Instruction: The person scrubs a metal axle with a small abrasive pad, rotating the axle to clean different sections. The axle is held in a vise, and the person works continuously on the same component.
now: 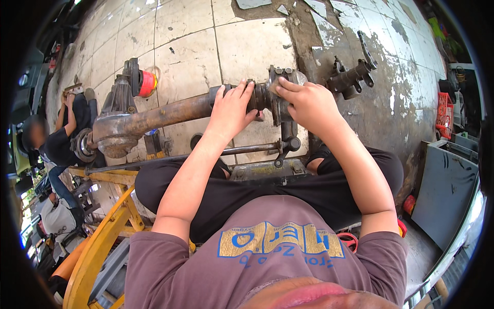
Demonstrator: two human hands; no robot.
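A long rusty axle housing point(172, 112) lies across in front of me, with a bulky differential casing point(118, 131) toward its left end. My left hand point(232, 109) is closed over the tube near its right end, fingers across the top and thumb on the near side. My right hand point(310, 103) presses its fingertips at the bolted steering knuckle point(281, 100) on that end. A small tan piece shows under those fingertips; its kind I cannot make out. A tie rod point(242, 150) runs along the near side of the housing, ending at a joint below the knuckle.
Another greasy metal part point(352, 77) lies on the worn tiled floor to the right. A red-orange roll point(148, 83) sits behind the casing. A yellow metal frame point(98, 232) stands at left, near a seated person point(64, 136). Right are a grey cabinet point(442, 188) and red crate point(444, 114).
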